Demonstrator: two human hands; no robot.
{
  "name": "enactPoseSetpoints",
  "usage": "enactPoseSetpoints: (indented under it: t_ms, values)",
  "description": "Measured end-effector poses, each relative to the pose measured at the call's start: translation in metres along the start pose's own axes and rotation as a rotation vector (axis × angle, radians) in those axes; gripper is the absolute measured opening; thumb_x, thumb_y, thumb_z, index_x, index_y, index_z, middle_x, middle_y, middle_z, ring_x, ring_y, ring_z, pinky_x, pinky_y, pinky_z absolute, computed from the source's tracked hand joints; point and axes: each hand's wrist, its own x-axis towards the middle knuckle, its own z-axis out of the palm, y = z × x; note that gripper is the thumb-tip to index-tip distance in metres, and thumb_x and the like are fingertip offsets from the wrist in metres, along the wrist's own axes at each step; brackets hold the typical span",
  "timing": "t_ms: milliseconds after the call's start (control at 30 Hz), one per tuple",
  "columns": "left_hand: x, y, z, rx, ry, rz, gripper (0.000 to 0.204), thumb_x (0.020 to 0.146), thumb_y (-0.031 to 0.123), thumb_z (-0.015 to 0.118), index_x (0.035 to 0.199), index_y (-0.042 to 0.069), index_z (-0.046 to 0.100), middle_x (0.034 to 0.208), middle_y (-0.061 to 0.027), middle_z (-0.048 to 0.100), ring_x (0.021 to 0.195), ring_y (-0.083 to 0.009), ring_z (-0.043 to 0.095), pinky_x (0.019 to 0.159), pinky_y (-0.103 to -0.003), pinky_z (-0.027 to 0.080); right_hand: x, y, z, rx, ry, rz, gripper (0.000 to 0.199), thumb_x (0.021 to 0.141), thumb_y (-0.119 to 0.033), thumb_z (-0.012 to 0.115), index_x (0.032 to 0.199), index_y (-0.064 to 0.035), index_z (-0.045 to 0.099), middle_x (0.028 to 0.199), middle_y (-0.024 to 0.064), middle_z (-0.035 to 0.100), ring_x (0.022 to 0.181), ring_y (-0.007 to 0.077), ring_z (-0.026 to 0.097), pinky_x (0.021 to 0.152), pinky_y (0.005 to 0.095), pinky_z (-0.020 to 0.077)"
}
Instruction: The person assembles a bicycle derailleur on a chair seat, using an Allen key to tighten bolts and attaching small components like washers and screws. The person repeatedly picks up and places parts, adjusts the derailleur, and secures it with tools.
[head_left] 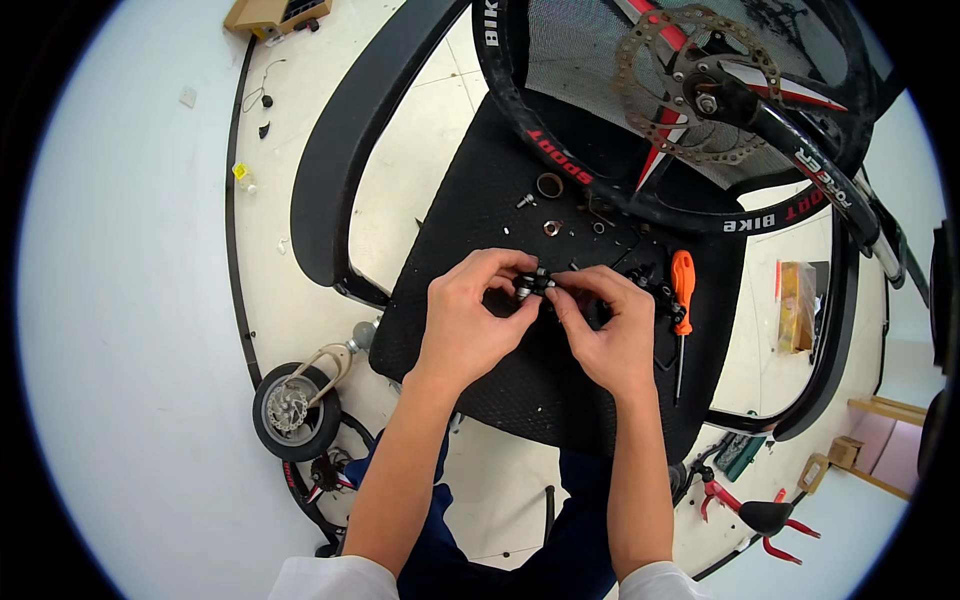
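Note:
Over the middle of the black chair seat (490, 405), both hands are closed on one small black-and-silver bicycle part (537, 284). My left hand (466, 312) pinches its left side between thumb and fingers. On the other side, my right hand (612, 335) grips it with thumb and fingertips, which partly hide it. Just past the hands lie a metal ring (549, 185), a small bolt (525, 201) and a nut (551, 228). To the right rests an orange-handled screwdriver (683, 285), its shaft toward me, beside a clump of small black parts (655, 287).
A bicycle wheel (555, 160) with a brake disc (635, 95) and fork (830, 180) overhangs the seat's far side. Armrests flank the seat, the left (335, 150) and right (842, 340). A small wheel (318, 408) stands on the floor at left; a green case (738, 456) lies at right.

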Motion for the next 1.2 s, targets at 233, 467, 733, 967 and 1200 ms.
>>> enactPoseSetpoints:
  t_ms: [233,467,733,967,1200]
  values:
    - [0.001,0.001,0.004,0.052,0.018,0.059,0.038,0.071,-0.006,0.075,0.107,-0.003,0.063,0.104,-0.0096,0.069,0.080,-0.0102,0.066,0.074,-0.022,0.054,-0.005,-0.007,0.007,-0.088,-0.024,0.061,0.007,0.087,-0.004,0.066,0.090,0.0006,0.061,0.078,0.0129,0.062,0.063,0.0235,0.060,0.059,0.0339,0.0463]
    - [0.004,0.003,-0.003,-0.100,0.054,-0.071,0.061,0.071,-0.008,0.077,0.123,0.000,0.046,0.102,-0.0132,0.067,0.085,-0.0125,0.066,0.075,-0.024,0.055,-0.006,0.003,0.007,0.027,0.030,0.084,0.008,0.090,-0.005,0.063,0.094,0.0008,0.059,0.078,0.0122,0.063,0.062,0.0205,0.059,0.058,0.0300,0.0466]
    - [0.015,-0.013,-0.035,-0.203,0.279,-0.387,0.041,0.079,0.003,0.076,0.115,-0.008,0.060,0.098,-0.0183,0.068,0.080,-0.0170,0.069,0.073,-0.025,0.057,0.002,0.028,-0.009,-0.266,0.003,0.045,0.011,0.082,-0.004,0.067,0.091,0.0009,0.065,0.091,0.0123,0.065,0.082,0.0291,0.062,0.075,0.0370,0.0498]
    - [0.015,-0.022,-0.024,0.014,0.277,-0.433,0.024,0.087,0.013,0.069,0.096,-0.009,0.067,0.077,-0.0136,0.070,0.065,-0.0150,0.068,0.063,-0.025,0.056,0.000,-0.018,-0.029,-0.290,0.012,0.029,0.014,0.082,-0.008,0.067,0.092,0.0004,0.068,0.092,0.0123,0.066,0.091,0.0300,0.060,0.082,0.0395,0.0472]
    - [0.011,-0.023,-0.018,0.197,0.088,-0.487,0.028,0.086,0.020,0.071,0.094,-0.007,0.066,0.072,-0.0106,0.067,0.060,-0.0137,0.066,0.057,-0.026,0.053,-0.042,-0.139,-0.033,-0.601,-0.804,-0.285,0.010,0.058,-0.008,0.069,0.067,-0.0082,0.065,0.077,0.0111,0.064,0.069,0.0166,0.062,0.057,0.0276,0.0474]
